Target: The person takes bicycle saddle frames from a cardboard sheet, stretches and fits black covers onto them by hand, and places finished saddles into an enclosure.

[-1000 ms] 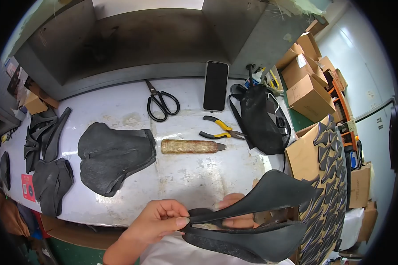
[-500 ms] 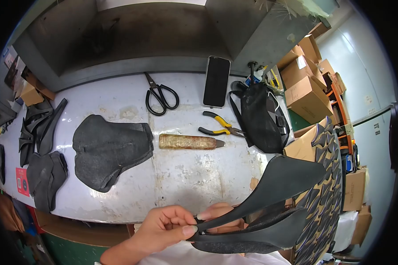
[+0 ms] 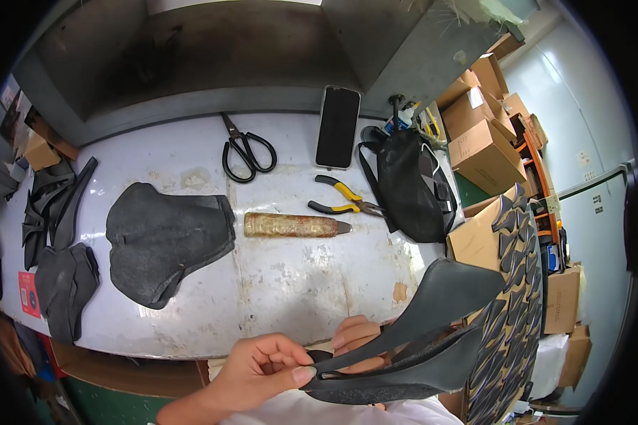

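Observation:
In front of my body I hold a black moulded piece [image 3: 468, 283] with two wide wings that narrow to a joined tip, shaped like a bicycle saddle. My left hand [image 3: 273, 372] is closed, thumb and fingers pinching the narrow tip. My right hand [image 3: 358, 340] is behind and under the piece, its fingers curled against it and partly hidden. On the table, a stack of black, saddle-shaped sheets [image 3: 166, 241] lies flat. Beside it are a tape-wrapped knife [image 3: 290, 225] with a short blade, yellow-and-black pliers [image 3: 347, 198] and black-handled scissors [image 3: 248, 152].
A phone [image 3: 337, 127] leans near the back, beside a black pouch [image 3: 412, 184]. More black pieces [image 3: 67, 283] lie at the left by a red card [image 3: 28, 294]. To the right, cardboard [image 3: 475, 234] bears rows of small dark pieces; boxes [image 3: 489, 156] stand behind.
The view has shifted slightly, so the table's things sit a little further left. The black piece has turned slightly in my hands; both hands keep their hold.

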Tool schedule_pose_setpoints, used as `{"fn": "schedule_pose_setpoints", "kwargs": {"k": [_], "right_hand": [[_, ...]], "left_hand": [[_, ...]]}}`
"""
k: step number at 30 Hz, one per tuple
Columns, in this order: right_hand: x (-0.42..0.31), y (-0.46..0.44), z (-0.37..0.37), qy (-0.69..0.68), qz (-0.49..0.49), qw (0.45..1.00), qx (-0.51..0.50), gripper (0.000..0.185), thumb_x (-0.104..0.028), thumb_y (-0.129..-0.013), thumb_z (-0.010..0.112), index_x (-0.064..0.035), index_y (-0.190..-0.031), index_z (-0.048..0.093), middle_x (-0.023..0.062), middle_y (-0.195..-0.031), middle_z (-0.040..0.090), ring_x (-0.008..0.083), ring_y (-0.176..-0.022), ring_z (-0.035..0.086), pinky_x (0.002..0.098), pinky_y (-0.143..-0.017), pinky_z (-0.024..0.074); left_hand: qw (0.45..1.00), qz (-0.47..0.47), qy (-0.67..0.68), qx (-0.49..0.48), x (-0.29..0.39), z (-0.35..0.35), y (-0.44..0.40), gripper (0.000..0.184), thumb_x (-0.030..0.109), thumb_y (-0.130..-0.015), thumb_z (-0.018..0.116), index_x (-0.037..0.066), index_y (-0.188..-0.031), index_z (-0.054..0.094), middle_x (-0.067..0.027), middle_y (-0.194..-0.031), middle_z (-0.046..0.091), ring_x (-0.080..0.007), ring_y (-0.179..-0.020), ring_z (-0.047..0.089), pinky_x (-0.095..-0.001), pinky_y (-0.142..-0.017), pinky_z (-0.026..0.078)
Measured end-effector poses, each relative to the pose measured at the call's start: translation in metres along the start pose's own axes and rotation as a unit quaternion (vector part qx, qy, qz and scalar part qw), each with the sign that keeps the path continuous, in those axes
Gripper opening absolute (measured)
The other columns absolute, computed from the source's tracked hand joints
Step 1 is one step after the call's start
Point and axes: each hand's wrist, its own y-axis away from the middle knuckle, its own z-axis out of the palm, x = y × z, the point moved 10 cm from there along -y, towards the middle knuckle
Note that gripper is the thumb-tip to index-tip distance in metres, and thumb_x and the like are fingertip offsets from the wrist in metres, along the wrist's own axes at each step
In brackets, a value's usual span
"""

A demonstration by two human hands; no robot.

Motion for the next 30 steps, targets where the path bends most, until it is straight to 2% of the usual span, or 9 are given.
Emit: {"fn": "schedule_pose_setpoints", "kwargs": {"k": [7, 11, 13, 16, 17, 19, 21, 22, 30], "right_hand": [[-0.003, 0.017, 0.004, 0.084, -0.001, 0.986, 0.143, 0.021, -0.007, -0.080, 0.078, -0.0040, -0.094, 0.063, 0.0112, -0.090, 0.063, 0.0254, -0.082, 0.066, 0.0388, -0.063, 0.0520], [-0.003, 0.020, 0.005, 0.084, 0.017, 0.993, 0.077, 0.016, -0.008, -0.079, 0.079, -0.0053, -0.086, 0.065, 0.0111, -0.088, 0.066, 0.0245, -0.081, 0.067, 0.0361, -0.062, 0.0529], [0.023, -0.011, 0.011, -0.129, 0.233, 0.962, 0.057, 0.015, -0.009, -0.080, 0.078, -0.0038, -0.081, 0.064, 0.0120, -0.087, 0.065, 0.0235, -0.077, 0.066, 0.0336, -0.061, 0.0519], [0.015, -0.007, 0.007, -0.061, 0.143, 0.985, 0.070, 0.016, -0.008, -0.081, 0.078, -0.0017, -0.075, 0.064, 0.0127, -0.086, 0.064, 0.0231, -0.072, 0.066, 0.0328, -0.061, 0.0518], [0.031, 0.007, 0.006, -0.158, 0.264, 0.947, 0.092, 0.014, -0.006, -0.079, 0.080, -0.0007, -0.077, 0.067, 0.0121, -0.082, 0.062, 0.0226, -0.068, 0.063, 0.0311, -0.058, 0.0479], [0.045, 0.012, 0.010, -0.219, 0.246, 0.943, 0.050, 0.013, -0.007, -0.079, 0.079, -0.0007, -0.081, 0.068, 0.0118, -0.079, 0.061, 0.0224, -0.069, 0.062, 0.0312, -0.057, 0.0453], [0.035, 0.006, 0.022, -0.222, 0.193, 0.956, 0.023, 0.013, -0.011, -0.083, 0.077, 0.0006, -0.085, 0.071, 0.0108, -0.075, 0.060, 0.0228, -0.068, 0.059, 0.0324, -0.055, 0.0386], [0.044, 0.021, 0.023, -0.165, 0.315, 0.934, -0.043, 0.013, -0.012, -0.085, 0.076, 0.0002, -0.085, 0.072, 0.0117, -0.080, 0.064, 0.0244, -0.074, 0.062, 0.0354, -0.062, 0.0448], [0.056, 0.028, -0.004, -0.193, 0.448, 0.871, 0.064, 0.008, -0.008, -0.086, 0.073, 0.0001, -0.087, 0.073, 0.0142, -0.086, 0.068, 0.0247, -0.076, 0.065, 0.0329, -0.070, 0.0487]], "left_hand": [[0.996, 0.034, -0.072, 0.049, 0.006, -0.006, 0.004, 0.007, -0.001, -0.089, 0.069, 0.000, -0.092, 0.062, -0.0053, -0.082, 0.068, -0.0037, -0.069, 0.057, -0.0190, -0.059, 0.043], [0.982, 0.066, -0.175, 0.035, 0.016, -0.008, 0.008, 0.009, -0.002, -0.089, 0.069, 0.001, -0.088, 0.061, -0.0067, -0.083, 0.068, -0.0039, -0.068, 0.058, -0.0189, -0.058, 0.044], [0.965, 0.093, -0.245, 0.006, 0.022, -0.001, 0.009, 0.008, -0.001, -0.091, 0.066, -0.001, -0.099, 0.065, -0.0072, -0.081, 0.068, -0.0050, -0.065, 0.059, -0.0199, -0.055, 0.046], [0.999, 0.004, -0.033, 0.005, 0.017, 0.004, -0.002, 0.026, 0.001, -0.094, 0.061, -0.003, -0.120, 0.063, -0.0086, -0.081, 0.069, -0.0062, -0.061, 0.059, -0.0217, -0.051, 0.047], [0.999, 0.002, -0.036, 0.002, 0.017, 0.004, -0.002, 0.026, 0.001, -0.094, 0.061, -0.003, -0.120, 0.063, -0.0086, -0.081, 0.069, -0.0062, -0.061, 0.059, -0.0217, -0.051, 0.047], [0.954, 0.115, -0.266, -0.082, 0.031, 0.022, 0.004, 0.039, 0.006, -0.099, 0.055, 0.005, -0.138, 0.054, -0.0037, -0.080, 0.065, -0.0043, -0.062, 0.054, -0.0215, -0.056, 0.046], [0.974, 0.069, -0.206, -0.071, 0.017, 0.014, 0.004, 0.041, 0.007, -0.100, 0.055, 0.006, -0.140, 0.052, -0.0028, -0.080, 0.064, -0.0046, -0.062, 0.054, -0.0218, -0.057, 0.046], [0.987, 0.025, -0.145, -0.056, 0.007, 0.009, 0.004, 0.043, 0.007, -0.100, 0.055, 0.006, -0.142, 0.050, -0.0020, -0.081, 0.063, -0.0048, -0.063, 0.055, -0.0220, -0.058, 0.047], [0.998, -0.050, -0.011, 0.043, -0.002, -0.002, 0.011, 0.038, 0.004, -0.096, 0.055, -0.007, -0.133, 0.054, -0.0161, -0.101, 0.069, -0.0107, -0.063, 0.059, -0.0225, -0.054, 0.046]]}}
